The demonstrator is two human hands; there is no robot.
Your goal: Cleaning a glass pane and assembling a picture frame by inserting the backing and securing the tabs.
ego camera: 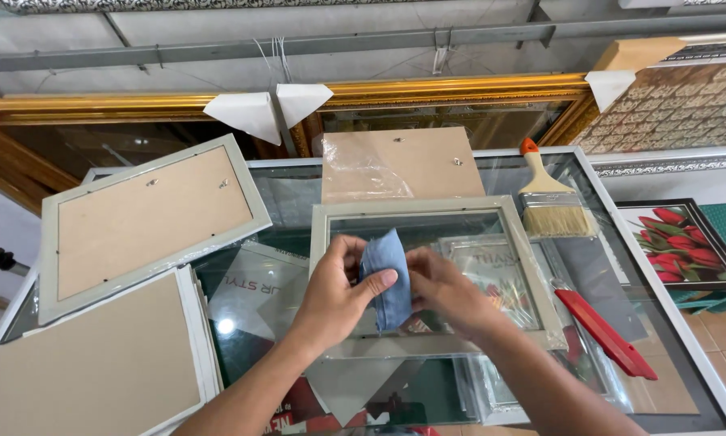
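Two hands meet over the middle of the glass tabletop (621, 266) in the head view, and between them stands one small blue cloth (385, 278), folded, its long axis running nearly upright, slightly tilted from the top right down toward the person. The left hand (334, 299) pinches it from the left, thumb lying across the front face and the other fingers (348, 249) curled behind the upper edge; the right hand (443, 291) closes on its right edge, fingertips tucked against the fabric. Both hands touch the cloth, so neither is nearer. Directly beneath lies one empty grey frame (321, 234) holding a pane of glass, flat on the tabletop, its long sides running left to right. Further left lie two frames face down with brown backing, an upper one (149, 218) tilted and a lower one (88, 363) by the near corner; one loose backing board (403, 165) lies beyond the grey frame. One paintbrush (547, 194) with an orange handle lies to the right, bristles toward the person, and one red scraper (605, 335) sits nearer, just right of the frame.
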